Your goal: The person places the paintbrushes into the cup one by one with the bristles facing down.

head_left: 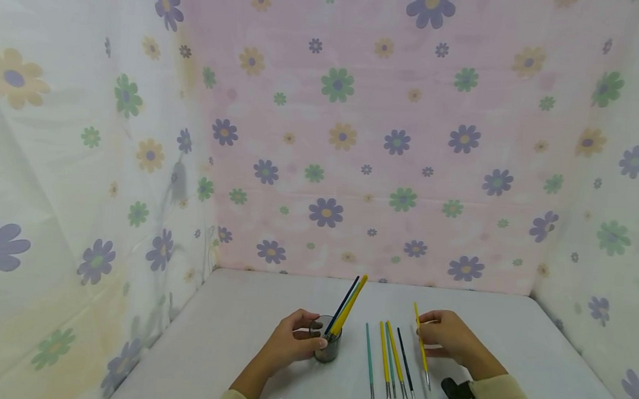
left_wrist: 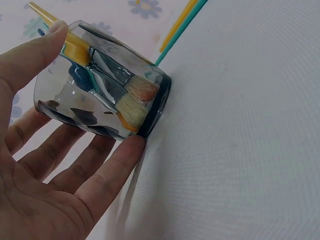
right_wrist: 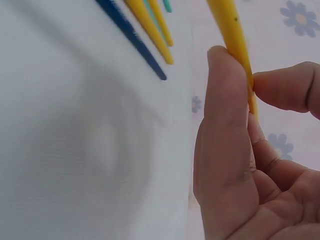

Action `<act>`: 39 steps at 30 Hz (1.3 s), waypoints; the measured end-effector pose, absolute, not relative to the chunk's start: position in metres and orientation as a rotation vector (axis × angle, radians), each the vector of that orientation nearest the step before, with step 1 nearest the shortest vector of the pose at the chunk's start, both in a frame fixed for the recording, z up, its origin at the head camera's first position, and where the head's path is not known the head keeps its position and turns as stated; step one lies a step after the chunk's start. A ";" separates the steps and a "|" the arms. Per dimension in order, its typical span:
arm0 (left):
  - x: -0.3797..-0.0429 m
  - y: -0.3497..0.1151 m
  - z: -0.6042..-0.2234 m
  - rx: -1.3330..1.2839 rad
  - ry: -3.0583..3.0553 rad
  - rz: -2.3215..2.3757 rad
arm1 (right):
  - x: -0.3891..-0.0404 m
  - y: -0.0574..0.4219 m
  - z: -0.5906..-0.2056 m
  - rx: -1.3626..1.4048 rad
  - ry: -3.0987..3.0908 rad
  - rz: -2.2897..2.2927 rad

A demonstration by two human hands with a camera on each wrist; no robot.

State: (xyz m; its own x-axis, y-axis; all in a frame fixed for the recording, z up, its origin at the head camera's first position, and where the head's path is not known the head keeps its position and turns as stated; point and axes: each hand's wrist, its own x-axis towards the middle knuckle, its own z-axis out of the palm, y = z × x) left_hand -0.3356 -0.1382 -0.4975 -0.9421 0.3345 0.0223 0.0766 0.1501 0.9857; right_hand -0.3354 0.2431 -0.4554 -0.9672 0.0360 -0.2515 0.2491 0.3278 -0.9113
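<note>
My left hand holds a clear, dark-tinted glass by its side, thumb at the rim and fingers spread around the wall. Several paintbrushes lean in it with handles up, and their pale bristles show through the glass in the left wrist view. To the right, my right hand pinches a yellow paintbrush between thumb and fingers, its bristle end pointing down toward me. In the right wrist view the same yellow handle runs between the fingertips; the bristles are out of that view.
Between my hands, a row of paintbrushes lies on the white table, bristles toward me: a teal one, a yellow one, a dark blue one and others. Flower-patterned curtains enclose the table's back and sides.
</note>
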 end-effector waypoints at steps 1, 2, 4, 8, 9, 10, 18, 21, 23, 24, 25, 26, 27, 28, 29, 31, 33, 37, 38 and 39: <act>-0.336 -0.138 -0.498 0.407 2.220 1.883 | -0.336 0.243 -0.454 0.258 2.400 -1.715; -0.336 -0.138 -0.498 0.409 2.220 1.884 | -0.336 0.244 -0.453 0.253 2.399 -1.729; -0.336 -0.139 -0.498 0.414 2.219 1.884 | -0.336 0.244 -0.450 0.244 2.400 -1.756; -0.337 -0.139 -0.498 0.414 2.220 1.885 | -0.336 0.243 -0.445 0.204 2.407 -1.805; -0.337 -0.139 -0.499 0.411 2.220 1.884 | -0.336 0.242 -0.444 0.194 2.410 -1.817; -0.337 -0.139 -0.499 0.409 2.221 1.883 | -0.335 0.242 -0.442 0.179 2.413 -1.826; -0.336 -0.139 -0.500 0.391 2.222 1.876 | -0.331 0.239 -0.431 0.062 2.399 -1.896; -0.337 -0.139 -0.499 0.390 2.223 1.874 | -0.333 0.236 -0.424 0.048 2.398 -1.926; -0.337 -0.139 -0.499 0.398 2.222 1.876 | -0.333 0.231 -0.419 0.046 2.407 -1.947; -0.337 -0.139 -0.499 0.402 2.220 1.880 | -0.333 0.229 -0.417 0.050 2.414 -1.955; -0.337 -0.139 -0.499 0.408 2.221 1.882 | -0.332 0.226 -0.414 0.055 2.412 -1.969; -0.337 -0.139 -0.499 0.410 2.220 1.884 | -0.332 0.224 -0.412 0.061 2.410 -1.984; -0.337 -0.139 -0.499 0.414 2.221 1.885 | -0.332 0.222 -0.410 0.062 2.407 -1.998; -0.337 -0.139 -0.499 0.414 2.221 1.886 | -0.331 0.220 -0.409 0.059 2.398 -2.018; -0.337 -0.139 -0.499 0.414 2.224 1.884 | -0.331 0.218 -0.407 0.059 2.385 -2.041; -0.337 -0.139 -0.498 0.409 2.224 1.883 | -0.331 0.216 -0.404 0.054 2.360 -2.087; -0.336 -0.138 -0.498 0.404 2.223 1.880 | -0.330 0.213 -0.401 0.043 2.346 -2.124; -0.336 -0.138 -0.497 0.395 2.226 1.874 | -0.328 0.207 -0.393 0.011 2.316 -2.191; -0.336 -0.138 -0.497 0.394 2.227 1.874 | -0.328 0.206 -0.391 0.000 2.307 -2.206; -0.336 -0.138 -0.497 0.395 2.229 1.874 | -0.327 0.204 -0.389 -0.012 2.298 -2.221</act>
State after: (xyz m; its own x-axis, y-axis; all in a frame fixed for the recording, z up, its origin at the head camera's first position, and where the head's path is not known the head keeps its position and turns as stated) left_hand -0.3357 -0.1380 -0.4965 -0.9437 0.3305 0.0170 0.0735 0.1592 0.9845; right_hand -0.3270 0.2044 -0.3891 -0.9985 0.0321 0.0441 -0.0430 0.0347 -0.9985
